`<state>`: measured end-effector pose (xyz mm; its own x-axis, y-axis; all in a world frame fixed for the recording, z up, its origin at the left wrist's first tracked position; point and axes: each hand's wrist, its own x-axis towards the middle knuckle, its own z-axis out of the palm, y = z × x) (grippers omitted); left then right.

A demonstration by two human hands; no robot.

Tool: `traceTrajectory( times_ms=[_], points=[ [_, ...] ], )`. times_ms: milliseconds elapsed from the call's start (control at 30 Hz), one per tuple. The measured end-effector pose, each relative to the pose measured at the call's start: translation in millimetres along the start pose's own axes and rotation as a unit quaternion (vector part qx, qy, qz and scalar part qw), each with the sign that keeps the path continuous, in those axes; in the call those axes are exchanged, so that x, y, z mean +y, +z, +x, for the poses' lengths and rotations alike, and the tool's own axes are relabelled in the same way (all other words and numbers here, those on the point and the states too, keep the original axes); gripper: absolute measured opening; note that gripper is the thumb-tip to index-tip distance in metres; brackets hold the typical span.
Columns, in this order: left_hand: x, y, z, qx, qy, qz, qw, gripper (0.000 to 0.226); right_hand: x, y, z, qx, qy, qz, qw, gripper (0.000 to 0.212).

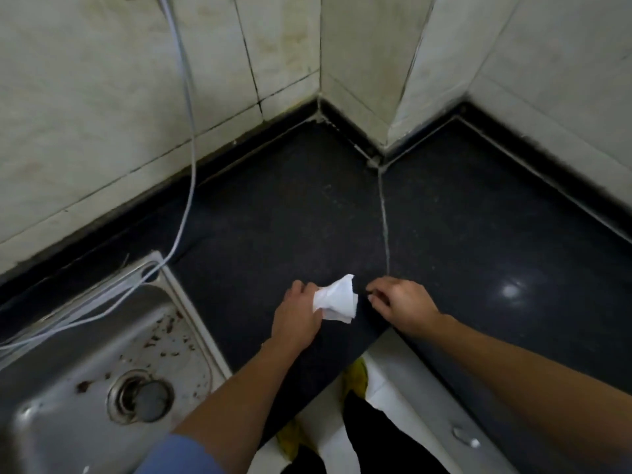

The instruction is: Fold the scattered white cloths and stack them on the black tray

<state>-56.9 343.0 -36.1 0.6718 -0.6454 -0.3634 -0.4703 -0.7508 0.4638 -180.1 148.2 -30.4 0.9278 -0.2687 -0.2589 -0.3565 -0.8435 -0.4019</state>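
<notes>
Count: one white cloth [337,299], crumpled, at lower centre of the frame over the dark speckled table [461,234]. Your left hand [299,316] grasps it at its left side. Your right hand [402,304], just beside the cloth, rests curled on the table, holding nothing. One steel sink [85,364], stained, lower left; white cables [186,131] trail into it. Tiled walls [102,97] meet behind.

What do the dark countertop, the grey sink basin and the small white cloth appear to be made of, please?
Dark countertop: likely polished speckled stone; it mirrors a light. Grey sink basin: seemingly brushed stainless steel, dull sheen, brown specks. Small white cloth in the left hand: thin, creased, perhaps paper-like fabric.
</notes>
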Motion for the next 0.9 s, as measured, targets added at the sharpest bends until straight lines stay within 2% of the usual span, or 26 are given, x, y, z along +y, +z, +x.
traceTrajectory(
  times_ms=[100,167,233,267,333,367,433,533,633,700,767,800,833,900],
  points=[
    [-4.7,5.2,-2.3,-0.017,-0.025,-0.042,0.999,0.055,6.2,2.0,12.6,-0.007,-0.029,0.023,0.999,0.027],
    [-12.3,1.8,-7.7,-0.014,-0.035,-0.047,0.998,0.066,4.1,3.3,22.1,0.03,-0.064,0.038,0.997,0.026],
    [-21.4,-1.8,-17.4,0.003,-0.049,-0.025,0.998,0.067,-3.4,1.4,32.0,0.052,-0.095,0.051,0.993,0.036],
    [-26.7,-2.3,-22.5,0.006,-0.057,-0.006,0.998,0.064,-6.7,0.8,38.3,0.034,-0.103,0.047,0.993,0.045],
    [-37.8,0.0,-30.4,0.003,-0.072,0.037,0.997,0.056,-12.1,2.5,51.0,-0.053,-0.101,0.017,0.993,0.062],
    [-42.6,1.9,-32.5,0.001,-0.077,0.056,0.995,0.05,-13.3,5.0,56.7,-0.094,-0.101,-0.002,0.99,0.063],
    [-49.4,8.2,-32.1,0.018,-0.063,0.082,0.995,0.034,-14.4,12.7,64.0,-0.134,-0.109,-0.008,0.985,0.044],
    [-53.1,14.8,-26.2,0.073,-0.028,0.082,0.994,0.009,-15.7,17.8,61.9,-0.119,-0.12,0.047,0.985,0.018],
    [-57.2,10.3,-24.8,0.065,-0.035,0.043,0.996,0.014,-18.5,7.1,60.1,-0.069,-0.104,0.099,0.987,0.011],
    [-60.2,6.2,-27.5,0.052,-0.026,0.029,0.998,0.03,-23.9,-1.7,69.5,-0.057,-0.071,0.129,0.987,0.01],
    [-61.5,4.1,-29.1,0.019,-0.006,0.069,0.997,0.052,-34.1,-9.2,87.1,-0.05,-0.041,0.154,0.986,0.01],
    [-61.6,4.6,-28.7,0.005,0.005,0.105,0.994,0.056,-38.7,-11.0,98.2,-0.046,-0.025,0.162,0.985,0.008],
    [-62.5,6.3,-27.1,0.005,0.014,0.132,0.991,0.052,-42.9,-11.3,109.7,-0.042,-0.01,0.162,0.986,0.006],
    [-65.3,8.2,-21.1,0.036,0.014,0.129,0.991,0.029,-51.7,-9.8,131.9,-0.032,0.011,0.143,0.989,0.019]
  ],
)
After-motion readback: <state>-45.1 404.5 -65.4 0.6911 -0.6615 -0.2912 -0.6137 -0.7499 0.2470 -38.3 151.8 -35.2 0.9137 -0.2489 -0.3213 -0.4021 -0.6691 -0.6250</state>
